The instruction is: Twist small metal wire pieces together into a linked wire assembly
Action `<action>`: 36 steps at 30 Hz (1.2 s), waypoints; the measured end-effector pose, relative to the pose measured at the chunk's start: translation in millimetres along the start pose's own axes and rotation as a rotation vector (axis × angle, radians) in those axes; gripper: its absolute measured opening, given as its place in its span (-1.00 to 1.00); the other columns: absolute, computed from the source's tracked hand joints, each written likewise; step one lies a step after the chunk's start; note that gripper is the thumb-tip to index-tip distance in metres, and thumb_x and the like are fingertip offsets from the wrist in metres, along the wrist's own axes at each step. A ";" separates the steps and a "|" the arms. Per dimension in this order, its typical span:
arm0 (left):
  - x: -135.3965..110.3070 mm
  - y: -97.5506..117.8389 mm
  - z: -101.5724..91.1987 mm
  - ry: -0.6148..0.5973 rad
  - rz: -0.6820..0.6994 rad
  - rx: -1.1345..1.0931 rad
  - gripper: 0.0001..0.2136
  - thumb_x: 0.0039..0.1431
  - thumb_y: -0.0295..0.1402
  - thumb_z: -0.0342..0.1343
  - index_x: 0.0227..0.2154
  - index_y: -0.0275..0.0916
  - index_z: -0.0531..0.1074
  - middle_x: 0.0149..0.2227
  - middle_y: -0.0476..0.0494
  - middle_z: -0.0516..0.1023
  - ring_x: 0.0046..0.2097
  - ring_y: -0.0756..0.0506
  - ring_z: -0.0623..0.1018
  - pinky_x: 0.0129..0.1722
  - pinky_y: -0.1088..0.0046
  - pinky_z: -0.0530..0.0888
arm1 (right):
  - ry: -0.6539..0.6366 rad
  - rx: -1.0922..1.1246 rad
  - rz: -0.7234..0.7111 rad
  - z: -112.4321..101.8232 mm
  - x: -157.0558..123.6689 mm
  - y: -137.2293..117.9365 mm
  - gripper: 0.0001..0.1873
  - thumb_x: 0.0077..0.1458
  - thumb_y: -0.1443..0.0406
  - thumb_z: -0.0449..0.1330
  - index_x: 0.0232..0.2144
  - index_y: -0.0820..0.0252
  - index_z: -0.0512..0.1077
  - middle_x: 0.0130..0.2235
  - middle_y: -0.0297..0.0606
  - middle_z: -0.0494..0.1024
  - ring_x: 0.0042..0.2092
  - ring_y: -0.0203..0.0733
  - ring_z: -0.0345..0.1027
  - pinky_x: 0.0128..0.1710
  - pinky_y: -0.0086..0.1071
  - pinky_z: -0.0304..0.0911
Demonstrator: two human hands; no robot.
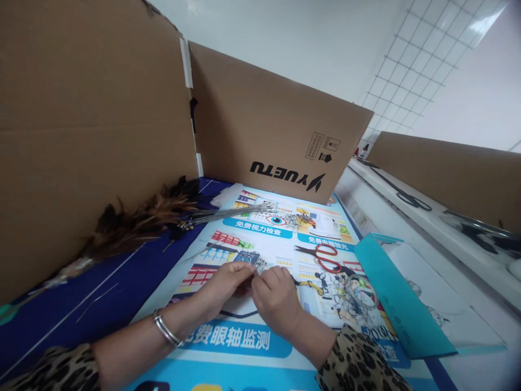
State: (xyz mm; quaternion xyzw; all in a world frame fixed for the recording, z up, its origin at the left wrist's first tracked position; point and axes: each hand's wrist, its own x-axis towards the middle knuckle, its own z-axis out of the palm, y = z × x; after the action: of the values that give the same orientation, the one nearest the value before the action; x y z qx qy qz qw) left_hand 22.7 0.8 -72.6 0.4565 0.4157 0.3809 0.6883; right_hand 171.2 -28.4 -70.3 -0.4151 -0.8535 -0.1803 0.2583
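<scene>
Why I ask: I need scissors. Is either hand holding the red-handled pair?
No, the red-handled scissors lie on the printed sheet, untouched.

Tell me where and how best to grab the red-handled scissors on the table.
Probably grip the scissors by the red loops, coming from above and the right. They lie flat with the blades pointing left, so the loops face that side. Mind the tangled pile close by.

The scissor handles [319, 253] are red, sleeves [358, 359] leopard-print.
</scene>
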 end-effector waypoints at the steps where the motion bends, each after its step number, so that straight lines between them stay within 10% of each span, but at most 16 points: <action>1: 1.2 -0.9 -0.3 0.008 -0.001 0.009 -0.76 0.03 -0.19 0.07 -0.51 -0.29 0.35 -0.60 0.04 0.37 -0.55 0.05 0.35 -0.54 0.58 0.28 | -0.010 0.008 -0.041 0.2 -1.3 -4.8 -0.85 0.09 0.40 0.02 -0.49 0.21 0.33 -0.46 -0.24 0.33 -0.39 -0.20 0.14 -0.40 -0.27 0.05; 8: 6.0 -0.9 -3.7 -0.006 0.002 0.136 -0.74 0.05 -0.17 0.02 -0.55 -0.29 0.31 -0.61 0.02 0.37 -0.59 0.05 0.30 -0.57 0.55 0.22 | 0.004 0.124 -0.303 5.3 -10.4 -33.0 -0.85 0.07 0.38 0.02 -0.51 0.23 0.32 -0.49 -0.28 0.29 -0.40 -0.21 0.11 -0.43 -0.30 0.03; 22: 17.1 10.0 -19.0 -0.141 0.184 0.492 -0.78 -0.01 -0.27 0.04 -0.65 -0.25 0.28 -0.64 0.09 0.16 -0.53 0.02 0.16 -0.53 0.52 0.08 | 0.012 0.095 -0.050 -0.5 1.6 6.3 -0.87 0.09 0.38 0.03 -0.31 0.21 0.37 -0.14 -0.16 0.42 -0.23 -0.17 0.22 -0.25 -0.26 0.15; 36: 7.2 20.2 -18.3 -0.336 0.157 0.398 -0.86 0.01 -0.32 0.00 -0.57 -0.24 0.22 -0.60 0.09 0.17 -0.55 0.05 0.16 -0.55 0.56 0.12 | 0.091 0.212 0.037 0.0 2.6 11.9 -0.88 0.06 0.42 0.03 -0.34 0.21 0.35 -0.24 -0.19 0.48 -0.26 -0.18 0.29 -0.26 -0.26 0.18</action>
State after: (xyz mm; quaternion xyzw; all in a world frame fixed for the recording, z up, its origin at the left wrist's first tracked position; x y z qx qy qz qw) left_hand 5.6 18.9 -59.4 0.6705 0.3257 0.2630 0.6126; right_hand 179.4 -19.8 -67.7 -0.3925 -0.8474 -0.1031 0.3424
